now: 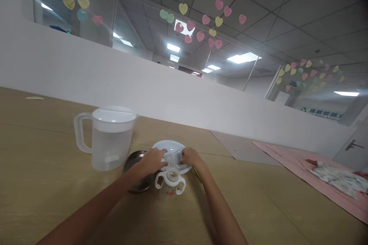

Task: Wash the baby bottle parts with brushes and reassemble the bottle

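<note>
A white plate (172, 144) lies on the table, and both my hands are over it. My left hand (154, 160) is at the plate's left side, its thumb and fingers apart; a clear piece beside the fingertips is too indistinct to name. My right hand (191, 157) is at the right side with its fingers curled in, closed on something small and pale that I cannot make out. Just in front stands a clear baby bottle (170, 189) with two white handles and an uncapped neck. Left of it, a metal bowl (141, 188) is partly covered by my left forearm.
A translucent lidded pitcher (112, 145) holding clear liquid stands left of the bowl. Something yellowish (197, 174) shows beside my right wrist. At the far right a doll in patterned cloth (339, 178) lies on a pink mat (290, 157). A low white wall (172, 95) borders the table.
</note>
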Demonstrator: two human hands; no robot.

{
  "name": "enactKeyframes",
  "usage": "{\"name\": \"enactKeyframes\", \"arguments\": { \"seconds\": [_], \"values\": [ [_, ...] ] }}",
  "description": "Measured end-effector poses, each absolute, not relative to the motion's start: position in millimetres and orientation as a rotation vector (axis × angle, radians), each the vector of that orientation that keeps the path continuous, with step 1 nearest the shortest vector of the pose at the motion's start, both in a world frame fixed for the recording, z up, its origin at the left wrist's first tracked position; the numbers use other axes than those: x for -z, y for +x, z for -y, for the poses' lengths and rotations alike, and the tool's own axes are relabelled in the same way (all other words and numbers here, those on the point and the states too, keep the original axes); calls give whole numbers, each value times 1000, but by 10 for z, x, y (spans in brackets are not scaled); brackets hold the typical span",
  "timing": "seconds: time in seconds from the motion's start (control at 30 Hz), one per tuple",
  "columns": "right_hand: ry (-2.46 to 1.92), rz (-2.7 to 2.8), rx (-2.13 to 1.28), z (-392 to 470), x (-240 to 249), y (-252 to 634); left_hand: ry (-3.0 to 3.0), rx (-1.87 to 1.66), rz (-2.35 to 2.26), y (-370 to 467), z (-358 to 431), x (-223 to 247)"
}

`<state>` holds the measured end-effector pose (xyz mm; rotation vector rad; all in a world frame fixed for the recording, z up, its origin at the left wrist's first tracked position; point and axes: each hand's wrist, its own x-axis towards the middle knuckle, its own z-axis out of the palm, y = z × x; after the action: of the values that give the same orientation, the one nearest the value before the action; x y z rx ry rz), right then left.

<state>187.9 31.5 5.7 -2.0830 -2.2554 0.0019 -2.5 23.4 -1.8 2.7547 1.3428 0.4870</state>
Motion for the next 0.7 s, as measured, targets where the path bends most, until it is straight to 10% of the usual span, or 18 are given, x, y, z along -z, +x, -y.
{"name": "enactKeyframes", "arguments": {
  "seconds": [0.3,0.7],
  "values": [
    [-2076,2246,-17,-365,62,1912,2787,-465,-1321,-31,-229,-3],
    [-1725,1928,-95,-135,-453,2261,2334,-1075,-2087,-1075,232,-1293]
  ]
}}
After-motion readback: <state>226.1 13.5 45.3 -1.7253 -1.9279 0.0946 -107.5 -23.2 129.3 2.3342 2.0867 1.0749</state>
